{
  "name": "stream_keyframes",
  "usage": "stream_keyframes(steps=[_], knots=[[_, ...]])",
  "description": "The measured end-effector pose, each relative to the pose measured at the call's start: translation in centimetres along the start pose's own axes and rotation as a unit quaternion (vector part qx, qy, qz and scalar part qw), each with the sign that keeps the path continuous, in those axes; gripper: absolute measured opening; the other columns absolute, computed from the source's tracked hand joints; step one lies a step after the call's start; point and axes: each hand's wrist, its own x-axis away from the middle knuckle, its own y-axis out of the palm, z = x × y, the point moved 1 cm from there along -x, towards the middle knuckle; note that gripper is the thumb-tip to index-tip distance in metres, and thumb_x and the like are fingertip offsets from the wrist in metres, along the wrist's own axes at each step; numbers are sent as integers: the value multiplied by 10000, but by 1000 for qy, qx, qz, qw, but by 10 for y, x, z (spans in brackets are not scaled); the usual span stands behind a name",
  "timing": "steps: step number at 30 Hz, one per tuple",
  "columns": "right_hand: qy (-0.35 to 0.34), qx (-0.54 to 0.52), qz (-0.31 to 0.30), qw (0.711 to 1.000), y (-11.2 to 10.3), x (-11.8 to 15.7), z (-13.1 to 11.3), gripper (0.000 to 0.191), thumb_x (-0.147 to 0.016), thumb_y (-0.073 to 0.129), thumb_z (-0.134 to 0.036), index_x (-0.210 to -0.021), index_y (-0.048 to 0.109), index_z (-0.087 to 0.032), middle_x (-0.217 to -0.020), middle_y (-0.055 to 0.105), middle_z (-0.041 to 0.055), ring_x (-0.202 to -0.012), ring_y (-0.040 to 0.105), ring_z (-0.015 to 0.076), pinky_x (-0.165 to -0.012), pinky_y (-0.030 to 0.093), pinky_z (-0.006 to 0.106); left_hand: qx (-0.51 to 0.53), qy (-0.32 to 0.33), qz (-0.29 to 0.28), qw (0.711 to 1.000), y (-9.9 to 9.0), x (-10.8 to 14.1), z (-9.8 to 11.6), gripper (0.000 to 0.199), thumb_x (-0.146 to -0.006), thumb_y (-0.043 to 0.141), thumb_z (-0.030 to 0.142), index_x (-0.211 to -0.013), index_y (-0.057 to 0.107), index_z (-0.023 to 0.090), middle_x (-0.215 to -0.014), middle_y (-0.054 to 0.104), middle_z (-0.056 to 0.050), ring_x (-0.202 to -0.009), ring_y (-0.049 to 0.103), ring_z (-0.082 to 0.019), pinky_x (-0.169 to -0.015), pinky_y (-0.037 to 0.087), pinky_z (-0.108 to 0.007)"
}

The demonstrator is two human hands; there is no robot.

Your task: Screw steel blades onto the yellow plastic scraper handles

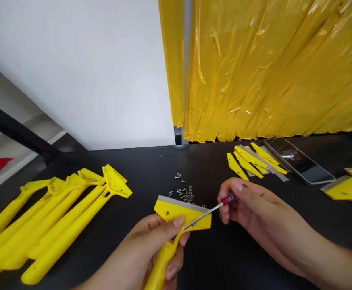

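Heads up on this bit: the screwdriver (203, 213) looks like the likeliest trouble. Its thin shaft lies across the yellow scraper (178, 213), with the tip right by the thumb of the left hand (142, 253), so if it skids, that thumb or the plastic could take the hit. Can't tell whether the tip is seated in anything. The metal blade (182, 203) could nick a finger if the grip shifts, and a bump could scatter the loose screws (183, 189) across the table (239, 257). The left hand is wrapped around the scraper's handle, holding it just above the table and near those screws. The right hand (263, 213) pinches the screwdriver's red handle in its fingertips. The scraper's head is flat and wide, with the blade along its far edge and a small hole in the plastic.
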Motion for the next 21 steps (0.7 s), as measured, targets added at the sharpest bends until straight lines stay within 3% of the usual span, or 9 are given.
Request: stream_keyframes(steps=[21], knots=[[-8, 3, 8, 1000, -3, -4, 0, 318, -1019, 624, -480, -933, 721, -190, -867, 631, 18, -767, 595, 132, -731, 512, 256, 0, -1, -10, 1000, 0, 2, 2, 330, -987, 576, 498, -809, 605, 221, -522, 420, 43, -443, 257, -95, -433, 297, -205]])
